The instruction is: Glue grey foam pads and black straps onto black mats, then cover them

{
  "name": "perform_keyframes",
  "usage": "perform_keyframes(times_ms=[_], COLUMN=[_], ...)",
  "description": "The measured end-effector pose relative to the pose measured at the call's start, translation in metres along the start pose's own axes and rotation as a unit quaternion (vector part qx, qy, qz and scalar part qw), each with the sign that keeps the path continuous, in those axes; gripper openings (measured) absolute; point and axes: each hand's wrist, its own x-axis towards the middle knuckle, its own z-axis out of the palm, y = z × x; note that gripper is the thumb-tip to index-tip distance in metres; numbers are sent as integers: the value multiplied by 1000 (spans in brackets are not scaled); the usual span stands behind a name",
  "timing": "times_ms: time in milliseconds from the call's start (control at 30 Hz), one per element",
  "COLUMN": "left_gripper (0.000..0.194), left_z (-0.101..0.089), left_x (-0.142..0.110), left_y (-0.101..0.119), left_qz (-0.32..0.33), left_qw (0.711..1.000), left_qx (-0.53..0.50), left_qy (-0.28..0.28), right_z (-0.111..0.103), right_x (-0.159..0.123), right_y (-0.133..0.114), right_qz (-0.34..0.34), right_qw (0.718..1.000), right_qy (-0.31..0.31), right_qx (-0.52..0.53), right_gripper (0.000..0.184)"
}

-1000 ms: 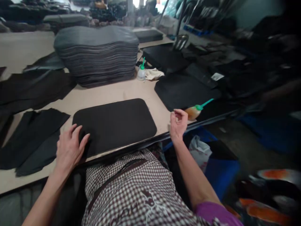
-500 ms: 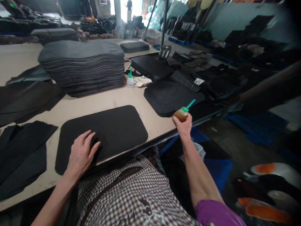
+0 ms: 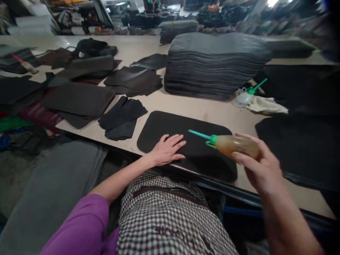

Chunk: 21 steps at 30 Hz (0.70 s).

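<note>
My left hand (image 3: 168, 151) lies flat, fingers spread, on a dark rounded panel (image 3: 207, 131) at the table's front edge. My right hand (image 3: 261, 159) is wrapped round a squeeze bottle (image 3: 233, 146) of amber liquid with a green cap. The bottle is tipped nearly level above the panel's right part, its thin green nozzle pointing left. I cannot make out any liquid leaving the tip.
A tall stack of dark panels (image 3: 215, 69) stands behind. Right of it are another squeeze bottle (image 3: 243, 98) and a pale cloth (image 3: 267, 105). Dark cut pieces (image 3: 122, 118) lie to the left; black sheets (image 3: 313, 152) cover the right side.
My view has swung left. My right hand has brought the bottle from the table's right edge over the panel and tipped it left. My left hand stays on the panel.
</note>
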Motion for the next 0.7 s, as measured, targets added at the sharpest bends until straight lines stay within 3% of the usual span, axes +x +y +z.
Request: perform_keyframes(times_ms=[67, 167, 300, 467, 700], left_gripper=[69, 72, 78, 86, 70], left_z=[6, 13, 20, 32, 28], left_x=[-3, -7, -9, -9, -13], left_y=[-1, -5, -8, -9, -9], left_qz=[-13, -36, -58, -65, -44], left_qw=[1000, 999, 997, 998, 998], left_qx=[4, -1, -24, -20, -30], left_qy=[-7, -20, -33, 2, -45], right_z=[48, 112, 167, 191, 198], right_x=[15, 28, 34, 39, 43], right_y=[-14, -28, -34, -39, -51], right_qz=[12, -17, -61, -129, -228], right_qw=[994, 982, 972, 963, 933], right_qy=[-78, -154, -213, -238, -278], right_qx=[76, 107, 72, 21, -7], right_gripper=[63, 58, 54, 57, 46])
